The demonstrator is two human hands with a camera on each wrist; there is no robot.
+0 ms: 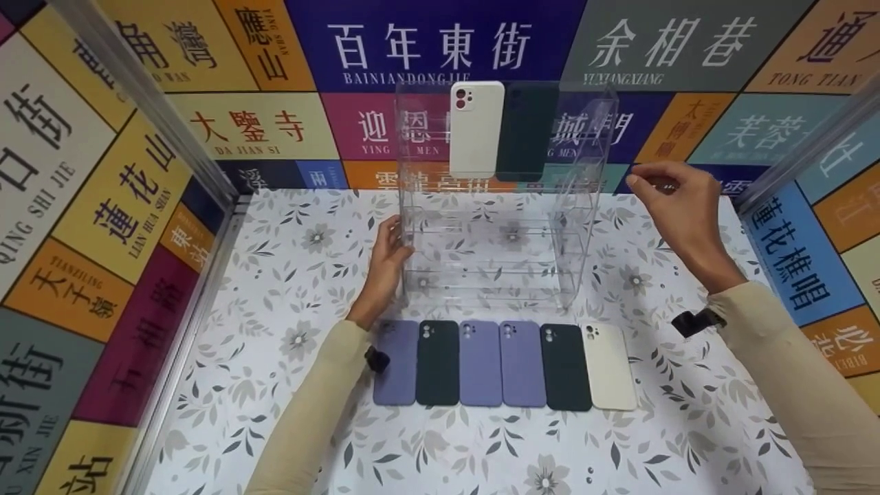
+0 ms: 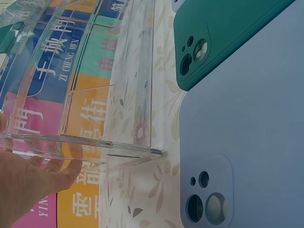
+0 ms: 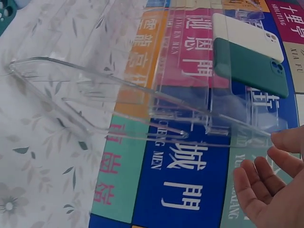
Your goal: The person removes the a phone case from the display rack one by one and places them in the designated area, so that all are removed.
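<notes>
A clear tiered display stand [image 1: 570, 227] stands on the table. Its top tier bears a white phone case [image 1: 476, 130] and, right beside it, a dark green phone case [image 1: 528, 134]. My left hand [image 1: 386, 265] holds the stand's left side, with the thumb toward the front. In the left wrist view, fingers show through the clear panel [image 2: 104, 142]. Out to the right of the stand, at about the height of its upper tiers, my right hand [image 1: 677, 206] is raised. Its fingers [image 3: 249, 185] are loosely bent and hold nothing.
In front of the stand lies a row of several phone cases: purple [image 1: 480, 364], dark green [image 1: 438, 364] and, at the right end, off-white [image 1: 610, 368]. A floral cloth [image 1: 295, 399] covers the table. Panels with street names [image 1: 440, 41] wall in the back and sides.
</notes>
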